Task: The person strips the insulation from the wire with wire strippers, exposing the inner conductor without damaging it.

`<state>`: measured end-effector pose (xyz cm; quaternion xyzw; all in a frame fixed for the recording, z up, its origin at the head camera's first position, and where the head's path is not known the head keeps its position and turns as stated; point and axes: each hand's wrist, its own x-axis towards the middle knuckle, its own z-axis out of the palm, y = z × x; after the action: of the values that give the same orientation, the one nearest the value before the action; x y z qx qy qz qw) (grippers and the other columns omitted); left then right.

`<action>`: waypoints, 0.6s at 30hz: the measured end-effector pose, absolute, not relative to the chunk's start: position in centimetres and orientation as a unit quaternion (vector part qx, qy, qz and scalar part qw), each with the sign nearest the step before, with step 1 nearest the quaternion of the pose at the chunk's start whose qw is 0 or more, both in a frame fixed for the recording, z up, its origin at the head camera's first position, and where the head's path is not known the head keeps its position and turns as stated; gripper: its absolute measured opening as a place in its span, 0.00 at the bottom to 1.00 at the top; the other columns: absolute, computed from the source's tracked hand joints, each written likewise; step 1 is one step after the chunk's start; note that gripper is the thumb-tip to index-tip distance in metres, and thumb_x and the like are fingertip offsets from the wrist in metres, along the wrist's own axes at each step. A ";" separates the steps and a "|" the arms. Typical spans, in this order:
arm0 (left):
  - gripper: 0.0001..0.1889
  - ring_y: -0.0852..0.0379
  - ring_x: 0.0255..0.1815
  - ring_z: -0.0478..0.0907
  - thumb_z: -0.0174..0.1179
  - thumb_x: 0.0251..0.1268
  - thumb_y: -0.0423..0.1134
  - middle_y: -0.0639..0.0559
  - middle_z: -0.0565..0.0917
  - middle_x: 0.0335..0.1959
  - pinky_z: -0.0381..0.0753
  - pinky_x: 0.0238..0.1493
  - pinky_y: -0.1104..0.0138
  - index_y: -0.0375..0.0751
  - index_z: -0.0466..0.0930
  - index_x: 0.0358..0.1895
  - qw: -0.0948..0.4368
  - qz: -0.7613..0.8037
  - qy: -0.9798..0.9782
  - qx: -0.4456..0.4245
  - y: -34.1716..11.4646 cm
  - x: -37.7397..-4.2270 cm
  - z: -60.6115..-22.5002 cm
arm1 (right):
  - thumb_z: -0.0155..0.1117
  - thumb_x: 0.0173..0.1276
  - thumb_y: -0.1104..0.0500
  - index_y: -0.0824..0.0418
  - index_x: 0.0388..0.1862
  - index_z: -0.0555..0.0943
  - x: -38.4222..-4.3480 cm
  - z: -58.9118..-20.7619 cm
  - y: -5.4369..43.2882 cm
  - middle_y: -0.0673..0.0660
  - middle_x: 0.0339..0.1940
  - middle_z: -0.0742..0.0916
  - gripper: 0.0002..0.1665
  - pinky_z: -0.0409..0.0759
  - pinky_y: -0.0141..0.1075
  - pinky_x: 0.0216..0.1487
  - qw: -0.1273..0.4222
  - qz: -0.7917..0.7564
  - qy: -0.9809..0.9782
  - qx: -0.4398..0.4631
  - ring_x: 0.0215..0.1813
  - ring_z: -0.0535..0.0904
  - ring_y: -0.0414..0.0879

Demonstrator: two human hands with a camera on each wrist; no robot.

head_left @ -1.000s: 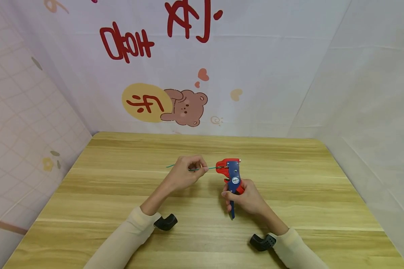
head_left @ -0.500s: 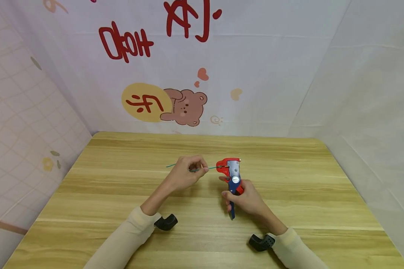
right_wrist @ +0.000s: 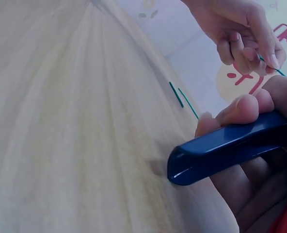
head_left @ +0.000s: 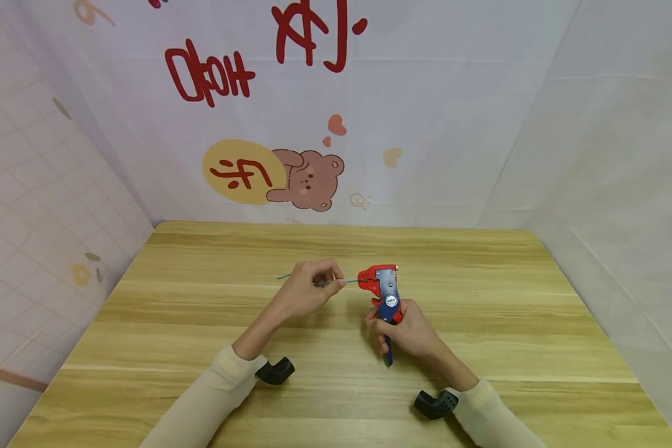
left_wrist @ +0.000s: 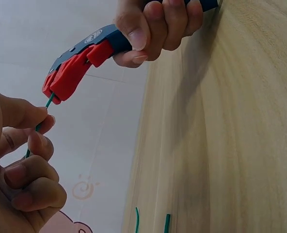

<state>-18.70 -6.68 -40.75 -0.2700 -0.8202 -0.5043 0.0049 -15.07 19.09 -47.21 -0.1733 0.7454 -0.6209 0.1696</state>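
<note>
My left hand (head_left: 310,289) pinches a thin green wire (head_left: 352,280) between thumb and fingertips, its other fingers curled. The wire's right end enters the red nose of a red-and-blue wire stripper (head_left: 389,286); the end inside is hidden. My right hand (head_left: 413,328) grips the stripper's handle, holding it upright above the table. In the left wrist view, the wire (left_wrist: 50,100) runs straight from the pinch into the stripper's red jaws. The right wrist view shows fingers around the blue handle (right_wrist: 221,149).
A wooden table (head_left: 336,398) lies below, with printed cloth walls (head_left: 442,124) behind and at both sides. Green wire lengths (right_wrist: 176,94) show over the table beyond the right hand; whether they join the held wire, I cannot tell. Black wrist devices (head_left: 275,371) sit at both cuffs.
The stripper has shifted very slightly left. A right finger that reached forward beside the red trigger half a second ago is now drawn lower. My left hand and the wire stay nearly still.
</note>
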 end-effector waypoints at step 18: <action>0.06 0.63 0.18 0.62 0.61 0.75 0.37 0.57 0.69 0.17 0.62 0.25 0.71 0.51 0.83 0.36 0.012 -0.497 -0.824 -0.271 -6.4 -18.9 -41.3 | 0.56 0.78 0.68 0.80 0.58 0.67 -15.4 -47.7 19.3 0.69 0.51 0.89 0.18 0.84 0.52 0.57 0.254 -0.714 0.608 -0.235 0.50 0.89 0.64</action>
<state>-18.91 -6.39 -41.31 -0.2709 -0.8243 -0.4970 0.0121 -15.37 19.34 -47.69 -0.2346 0.6081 -0.7144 0.2543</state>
